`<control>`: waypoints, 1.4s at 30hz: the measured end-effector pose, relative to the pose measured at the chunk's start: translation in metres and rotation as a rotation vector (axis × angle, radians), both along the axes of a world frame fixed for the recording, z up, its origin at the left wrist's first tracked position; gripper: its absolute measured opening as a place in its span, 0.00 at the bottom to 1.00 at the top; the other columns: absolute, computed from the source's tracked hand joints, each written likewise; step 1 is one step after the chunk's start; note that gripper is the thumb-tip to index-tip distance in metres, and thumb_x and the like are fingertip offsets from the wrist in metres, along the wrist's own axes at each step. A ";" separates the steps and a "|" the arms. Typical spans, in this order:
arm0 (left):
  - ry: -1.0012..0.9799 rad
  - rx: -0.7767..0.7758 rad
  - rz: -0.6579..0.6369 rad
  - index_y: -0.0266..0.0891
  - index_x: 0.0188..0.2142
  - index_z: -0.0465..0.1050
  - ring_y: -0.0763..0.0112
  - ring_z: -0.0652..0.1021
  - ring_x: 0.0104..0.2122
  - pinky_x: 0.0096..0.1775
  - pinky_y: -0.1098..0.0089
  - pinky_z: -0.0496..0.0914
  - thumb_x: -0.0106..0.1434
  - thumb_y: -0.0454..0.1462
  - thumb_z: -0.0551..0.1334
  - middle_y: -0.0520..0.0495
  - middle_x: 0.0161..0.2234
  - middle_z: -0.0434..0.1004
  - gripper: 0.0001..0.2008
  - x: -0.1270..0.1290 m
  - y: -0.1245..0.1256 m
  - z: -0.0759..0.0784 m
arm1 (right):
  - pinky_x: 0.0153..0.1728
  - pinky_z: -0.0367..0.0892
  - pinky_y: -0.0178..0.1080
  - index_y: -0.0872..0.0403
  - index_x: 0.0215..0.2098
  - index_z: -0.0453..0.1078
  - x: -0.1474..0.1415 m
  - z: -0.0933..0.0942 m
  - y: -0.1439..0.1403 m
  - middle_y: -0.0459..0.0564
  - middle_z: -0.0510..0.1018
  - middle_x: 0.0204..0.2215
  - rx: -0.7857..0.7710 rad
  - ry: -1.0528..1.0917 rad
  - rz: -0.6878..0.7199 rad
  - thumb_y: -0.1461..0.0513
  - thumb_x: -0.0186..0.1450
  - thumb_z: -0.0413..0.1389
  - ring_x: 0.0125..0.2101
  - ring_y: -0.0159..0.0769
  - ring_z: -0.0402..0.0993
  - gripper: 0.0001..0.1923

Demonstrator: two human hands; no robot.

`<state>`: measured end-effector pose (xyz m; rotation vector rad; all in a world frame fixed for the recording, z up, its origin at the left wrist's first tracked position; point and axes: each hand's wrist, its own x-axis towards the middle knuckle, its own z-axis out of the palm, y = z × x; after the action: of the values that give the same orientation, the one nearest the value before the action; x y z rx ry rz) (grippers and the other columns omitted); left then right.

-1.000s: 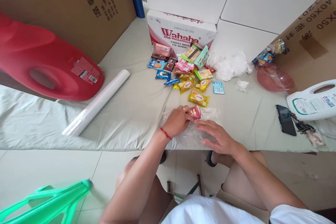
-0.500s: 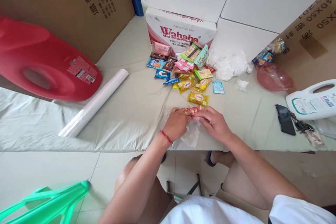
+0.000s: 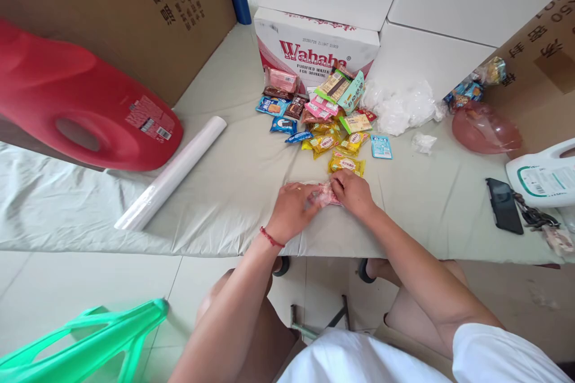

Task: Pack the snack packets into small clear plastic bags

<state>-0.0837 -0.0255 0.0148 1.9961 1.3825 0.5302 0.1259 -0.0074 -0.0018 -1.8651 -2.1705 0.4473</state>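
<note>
On the cloth near the table's front edge lies a small red-and-pink snack packet (image 3: 330, 194), with clear plastic film around it. My left hand (image 3: 291, 206), a red bracelet on its wrist, holds the left end of the film-covered packet between curved fingers and thumb. The fingers of my right hand (image 3: 353, 192) are bent and pinch the packet's right end. Just beyond my right hand is a yellow snack packet (image 3: 345, 163). Behind it spreads a heap of wrapped snacks (image 3: 321, 111) in yellow, blue, pink, brown and green.
A white water carton (image 3: 314, 42) stands behind the snacks, with crumpled clear plastic (image 3: 399, 106) beside it. At left are a red jug (image 3: 112, 114) and a plastic film roll (image 3: 173, 173). A phone (image 3: 504, 206) and a white bottle (image 3: 545, 173) lie right.
The clear film that hung toward the table edge is now folded up around the packet. My right hand has turned over with its fingers curled in; the view has shifted slightly.
</note>
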 end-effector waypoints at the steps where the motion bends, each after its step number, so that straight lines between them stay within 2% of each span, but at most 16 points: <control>1: 0.043 -0.037 0.130 0.43 0.48 0.78 0.59 0.79 0.44 0.52 0.58 0.70 0.68 0.41 0.57 0.45 0.40 0.83 0.14 0.002 0.005 -0.003 | 0.34 0.62 0.38 0.51 0.43 0.76 0.000 -0.001 -0.001 0.52 0.79 0.41 0.006 0.021 -0.002 0.60 0.72 0.49 0.39 0.40 0.74 0.12; 4: 0.280 -0.056 0.430 0.42 0.39 0.78 0.53 0.78 0.46 0.47 0.55 0.71 0.67 0.37 0.55 0.41 0.38 0.82 0.12 0.002 0.020 -0.005 | 0.35 0.64 0.38 0.51 0.41 0.75 -0.001 -0.004 -0.003 0.51 0.79 0.39 0.030 0.080 -0.020 0.60 0.72 0.50 0.39 0.40 0.75 0.12; 6: 0.415 0.002 0.510 0.40 0.40 0.79 0.44 0.74 0.51 0.49 0.49 0.69 0.66 0.39 0.58 0.35 0.44 0.80 0.11 0.000 0.026 -0.002 | 0.35 0.65 0.38 0.51 0.42 0.75 -0.002 -0.005 -0.006 0.52 0.79 0.40 0.054 0.089 -0.030 0.60 0.72 0.50 0.38 0.40 0.75 0.11; 8: 0.432 0.047 0.540 0.37 0.45 0.78 0.41 0.71 0.56 0.52 0.45 0.68 0.69 0.46 0.56 0.30 0.51 0.76 0.18 0.001 0.024 0.000 | 0.33 0.65 0.38 0.51 0.44 0.75 -0.003 -0.007 -0.010 0.52 0.78 0.41 0.071 0.074 -0.037 0.60 0.73 0.50 0.38 0.40 0.75 0.11; 11: 0.409 0.078 0.492 0.34 0.49 0.76 0.39 0.61 0.66 0.62 0.42 0.60 0.69 0.53 0.55 0.27 0.59 0.70 0.26 0.011 0.012 -0.002 | 0.33 0.66 0.39 0.51 0.45 0.74 -0.005 -0.010 -0.017 0.53 0.78 0.41 0.094 0.073 -0.061 0.59 0.73 0.49 0.39 0.42 0.75 0.12; 14: 0.425 0.073 0.381 0.35 0.45 0.77 0.38 0.51 0.71 0.66 0.41 0.53 0.63 0.47 0.64 0.29 0.65 0.64 0.18 0.022 0.003 -0.008 | 0.36 0.69 0.41 0.51 0.50 0.72 -0.007 -0.013 -0.022 0.53 0.76 0.45 0.155 0.137 -0.111 0.60 0.72 0.51 0.40 0.42 0.75 0.12; 17: 0.389 0.034 0.341 0.39 0.37 0.76 0.40 0.60 0.67 0.60 0.45 0.64 0.62 0.38 0.63 0.35 0.62 0.68 0.06 0.029 0.003 -0.011 | 0.44 0.71 0.44 0.53 0.53 0.70 -0.006 -0.015 -0.023 0.57 0.73 0.49 0.294 0.213 -0.117 0.62 0.69 0.52 0.47 0.45 0.74 0.14; 19: 0.372 0.014 0.340 0.40 0.35 0.75 0.43 0.69 0.59 0.52 0.49 0.70 0.62 0.35 0.61 0.36 0.56 0.73 0.04 0.029 0.007 -0.010 | 0.50 0.70 0.46 0.54 0.51 0.70 -0.001 -0.016 -0.021 0.58 0.72 0.49 0.357 0.266 -0.068 0.64 0.68 0.52 0.51 0.46 0.71 0.14; 24: 0.386 -0.028 0.242 0.42 0.34 0.72 0.53 0.75 0.46 0.43 0.59 0.72 0.63 0.32 0.58 0.41 0.38 0.79 0.05 0.027 0.015 -0.007 | 0.46 0.72 0.47 0.51 0.40 0.73 0.033 -0.012 -0.007 0.53 0.75 0.41 0.153 0.392 0.017 0.64 0.66 0.54 0.43 0.43 0.74 0.07; 26: 0.400 -0.034 0.235 0.42 0.34 0.71 0.54 0.76 0.44 0.43 0.60 0.72 0.63 0.31 0.57 0.42 0.36 0.79 0.06 0.026 0.016 -0.007 | 0.46 0.72 0.49 0.51 0.42 0.75 0.046 -0.003 -0.007 0.53 0.75 0.42 0.135 0.364 -0.047 0.64 0.65 0.56 0.42 0.44 0.74 0.09; 28: 0.414 -0.018 0.239 0.42 0.34 0.71 0.54 0.77 0.43 0.42 0.61 0.72 0.63 0.30 0.56 0.42 0.36 0.79 0.07 0.027 0.016 -0.007 | 0.47 0.72 0.51 0.50 0.48 0.76 0.051 0.011 -0.013 0.54 0.74 0.45 0.211 0.329 -0.100 0.63 0.66 0.55 0.43 0.45 0.73 0.13; 30: 0.412 -0.002 0.245 0.42 0.35 0.71 0.56 0.78 0.42 0.41 0.61 0.71 0.62 0.29 0.57 0.42 0.37 0.79 0.07 0.027 0.016 -0.007 | 0.48 0.72 0.49 0.48 0.53 0.75 0.046 0.023 -0.025 0.54 0.73 0.48 0.281 0.327 -0.008 0.61 0.69 0.53 0.45 0.45 0.72 0.16; 32: 0.387 -0.002 0.255 0.42 0.37 0.70 0.58 0.78 0.40 0.40 0.63 0.71 0.61 0.28 0.57 0.43 0.38 0.79 0.09 0.028 0.017 -0.006 | 0.48 0.72 0.48 0.45 0.56 0.75 0.035 0.028 -0.037 0.53 0.73 0.49 0.276 0.294 0.185 0.59 0.72 0.52 0.46 0.44 0.71 0.16; 34: 0.340 -0.006 0.278 0.42 0.39 0.70 0.59 0.79 0.40 0.39 0.64 0.71 0.60 0.27 0.56 0.44 0.40 0.79 0.11 0.031 0.016 -0.003 | 0.45 0.72 0.47 0.44 0.55 0.77 0.022 0.024 -0.044 0.53 0.75 0.47 0.225 0.214 0.311 0.57 0.73 0.52 0.44 0.44 0.70 0.16; 38: 0.129 0.055 0.278 0.41 0.41 0.71 0.61 0.79 0.42 0.44 0.64 0.72 0.61 0.28 0.57 0.44 0.42 0.79 0.11 0.041 0.005 0.003 | 0.42 0.71 0.48 0.45 0.56 0.77 0.009 0.003 -0.042 0.55 0.75 0.45 0.162 0.123 0.277 0.59 0.73 0.53 0.41 0.44 0.67 0.16; 42: -0.270 -0.027 0.140 0.42 0.47 0.74 0.67 0.81 0.39 0.44 0.67 0.74 0.67 0.36 0.58 0.48 0.42 0.83 0.11 0.052 -0.012 0.001 | 0.44 0.71 0.50 0.51 0.41 0.81 0.013 -0.001 -0.035 0.57 0.76 0.43 0.109 0.221 0.265 0.61 0.71 0.53 0.43 0.45 0.69 0.13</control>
<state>-0.0314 -0.0371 0.0161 1.7400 1.3569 0.8083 0.1392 -0.0422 -0.0030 -1.4049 -2.2460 0.5455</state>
